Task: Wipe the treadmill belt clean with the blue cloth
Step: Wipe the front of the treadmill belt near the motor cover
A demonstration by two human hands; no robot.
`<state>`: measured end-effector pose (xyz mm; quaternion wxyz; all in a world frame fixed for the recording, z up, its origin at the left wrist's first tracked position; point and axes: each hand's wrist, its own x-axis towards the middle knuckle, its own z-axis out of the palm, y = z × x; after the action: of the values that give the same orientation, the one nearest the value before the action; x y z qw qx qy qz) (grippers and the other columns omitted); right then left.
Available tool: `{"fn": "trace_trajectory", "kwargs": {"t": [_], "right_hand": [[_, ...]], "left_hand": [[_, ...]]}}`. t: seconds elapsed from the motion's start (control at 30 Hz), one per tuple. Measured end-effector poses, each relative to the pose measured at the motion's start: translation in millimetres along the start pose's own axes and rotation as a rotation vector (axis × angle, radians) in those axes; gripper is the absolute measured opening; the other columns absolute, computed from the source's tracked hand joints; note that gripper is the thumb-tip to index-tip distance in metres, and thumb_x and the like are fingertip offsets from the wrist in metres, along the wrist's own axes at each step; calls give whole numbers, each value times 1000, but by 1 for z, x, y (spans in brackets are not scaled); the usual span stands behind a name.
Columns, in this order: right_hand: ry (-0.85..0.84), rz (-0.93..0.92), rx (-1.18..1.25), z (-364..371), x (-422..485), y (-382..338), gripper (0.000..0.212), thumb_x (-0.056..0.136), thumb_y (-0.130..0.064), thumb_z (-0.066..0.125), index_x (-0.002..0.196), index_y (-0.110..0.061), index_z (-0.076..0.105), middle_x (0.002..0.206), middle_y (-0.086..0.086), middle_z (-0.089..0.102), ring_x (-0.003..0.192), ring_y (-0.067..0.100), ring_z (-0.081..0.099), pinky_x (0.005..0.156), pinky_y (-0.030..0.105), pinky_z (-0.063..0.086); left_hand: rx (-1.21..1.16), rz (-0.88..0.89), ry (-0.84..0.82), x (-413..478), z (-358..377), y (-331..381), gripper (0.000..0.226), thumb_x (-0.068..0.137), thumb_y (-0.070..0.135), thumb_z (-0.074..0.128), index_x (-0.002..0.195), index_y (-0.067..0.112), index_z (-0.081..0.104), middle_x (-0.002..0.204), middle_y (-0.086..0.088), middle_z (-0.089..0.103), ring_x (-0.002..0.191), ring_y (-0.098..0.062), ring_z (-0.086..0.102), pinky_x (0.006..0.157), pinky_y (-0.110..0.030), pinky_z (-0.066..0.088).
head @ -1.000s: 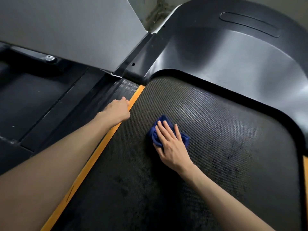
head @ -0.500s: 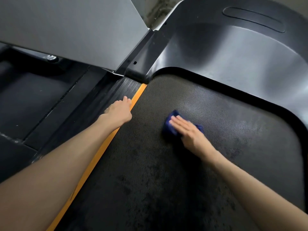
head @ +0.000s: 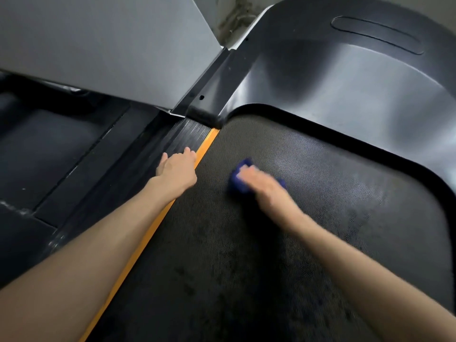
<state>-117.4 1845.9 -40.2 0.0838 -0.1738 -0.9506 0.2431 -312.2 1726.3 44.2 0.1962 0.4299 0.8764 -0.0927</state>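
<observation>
The dark textured treadmill belt (head: 320,218) fills the middle and right of the head view, with smudgy dark patches toward the near end. A bunched blue cloth (head: 238,177) lies on the belt near its front left corner. My right hand (head: 261,186) presses flat on top of the cloth and is blurred by motion; most of the cloth is hidden under it. My left hand (head: 177,169) rests palm down on the ribbed black side rail (head: 182,134), fingers reaching the orange strip (head: 148,240) beside the belt.
The curved black motor cover (head: 345,77) borders the belt's far end. A grey upright panel (head: 111,45) rises at the upper left. Dark floor mats (head: 49,149) lie left of the rail.
My right hand has swept the cloth up and to the right across the belt, then back a little to the left. The left hand has stayed on the rail.
</observation>
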Motion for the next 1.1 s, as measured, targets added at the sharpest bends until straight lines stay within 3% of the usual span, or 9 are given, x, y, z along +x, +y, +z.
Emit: {"fn": "trace_trajectory", "kwargs": {"t": [0.17, 0.3, 0.4, 0.6, 0.67, 0.77, 0.83, 0.97, 1.1], "right_hand": [[379, 725, 104, -7, 49, 21, 44, 84, 8, 41, 127, 5, 51, 140, 25, 43, 131, 37, 39, 111, 41, 27], [12, 63, 119, 47, 22, -58, 54, 83, -11, 30, 131, 0, 52, 141, 17, 45, 136, 30, 34, 110, 39, 20], [-137, -311, -93, 27, 32, -22, 55, 85, -13, 27, 135, -4, 49, 143, 12, 44, 137, 27, 35, 113, 33, 21], [271, 455, 61, 14, 101, -12, 40, 86, 12, 42, 124, 5, 54, 131, 25, 49, 126, 38, 43, 104, 42, 33], [189, 224, 81, 30, 81, -48, 29, 85, 10, 44, 107, 1, 61, 110, 22, 56, 106, 38, 53, 88, 44, 43], [-162, -259, 35, 50, 26, -63, 41, 93, -12, 36, 129, -11, 56, 139, 8, 51, 133, 20, 41, 110, 36, 26], [-156, -377, -7, 36, 31, -39, 43, 93, -18, 34, 130, -9, 56, 141, 7, 49, 134, 18, 39, 112, 33, 22], [157, 207, 29, 10, 80, 4, 39, 89, -3, 40, 125, 1, 56, 133, 20, 52, 127, 34, 45, 108, 37, 30], [56, 109, 167, 36, 49, -36, 44, 80, -22, 39, 113, 2, 58, 116, 27, 58, 109, 37, 56, 94, 37, 31]], "left_hand": [[-50, 14, -42, -2, -4, -4, 68, 91, 3, 47, 149, 11, 13, 156, -9, 14, 136, -33, 31, 111, -43, 24], [-57, 34, -10, -4, -1, -5, 66, 92, 3, 45, 149, 12, 14, 157, -9, 12, 135, -34, 33, 111, -43, 25], [-65, 28, -9, -3, 0, -7, 66, 92, 3, 44, 149, 13, 13, 157, -9, 12, 136, -34, 31, 112, -44, 23], [-68, 9, -12, -5, -3, -5, 66, 93, 3, 44, 149, 13, 12, 156, -9, 15, 136, -34, 29, 111, -44, 24], [-64, -1, -12, -5, -4, -4, 65, 93, 4, 43, 149, 12, 12, 155, -10, 18, 136, -32, 30, 111, -43, 23], [-55, 6, -25, -2, -5, -4, 63, 94, 6, 42, 149, 13, 12, 156, -9, 17, 137, -31, 28, 113, -43, 20], [-71, -6, -25, -2, -4, -5, 63, 94, 5, 40, 149, 14, 12, 155, -9, 18, 137, -31, 28, 113, -45, 18], [-85, -4, 26, -2, 5, -1, 64, 92, 4, 47, 148, 10, 16, 155, -11, 19, 136, -28, 32, 115, -44, 15], [-56, -51, 55, 1, 6, 14, 55, 92, 7, 44, 143, 3, 25, 152, -12, 23, 135, -26, 33, 115, -41, 16]]}}
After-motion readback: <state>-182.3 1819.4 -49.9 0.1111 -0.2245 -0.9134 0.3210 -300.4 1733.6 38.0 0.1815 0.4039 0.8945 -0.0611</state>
